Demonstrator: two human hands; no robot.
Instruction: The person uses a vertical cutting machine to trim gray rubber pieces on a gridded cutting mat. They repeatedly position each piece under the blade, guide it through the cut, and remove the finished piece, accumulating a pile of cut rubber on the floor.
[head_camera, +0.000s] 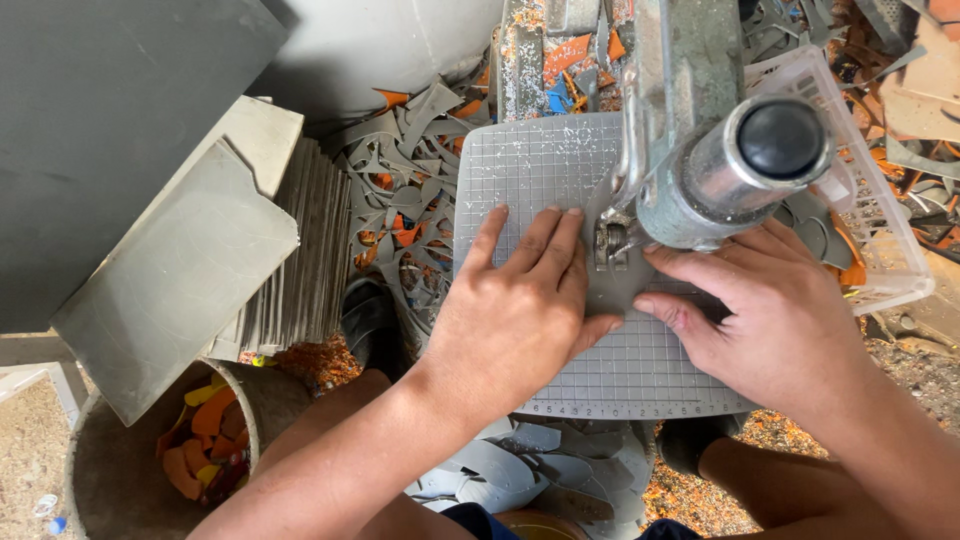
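While both hands press flat on the work, neither closes around anything. Left hand (520, 310): fingers spread and extended, palm down on a thin grey sheet piece (610, 285) lying on the gridded cutting mat (530, 170). Right hand (770, 320): fingers loosely extended, fingertips pinning the same grey piece from the opposite side, thumb pointing toward the left hand. The grey piece sits between the two hands, directly under their fingertips, its far edge meeting the blade area of the cutting machine (700, 150).

Just beyond the fingertips: the machine's metal body and a round, dark-capped cylinder, which overhangs the right hand. Beyond the right hand's outer side, a clear plastic basket (880, 230). Outward of the left hand, a stack of grey sheets (300, 260) stands on edge, with a loose grey panel (180, 280) leaning over it. Grey and orange offcuts (400, 190) lie heaped between the stack and the mat. Near the left forearm, a round bucket (120, 470) holds orange scraps. More grey cut shapes (520, 465) lie below the mat's near edge, beneath the wrists.
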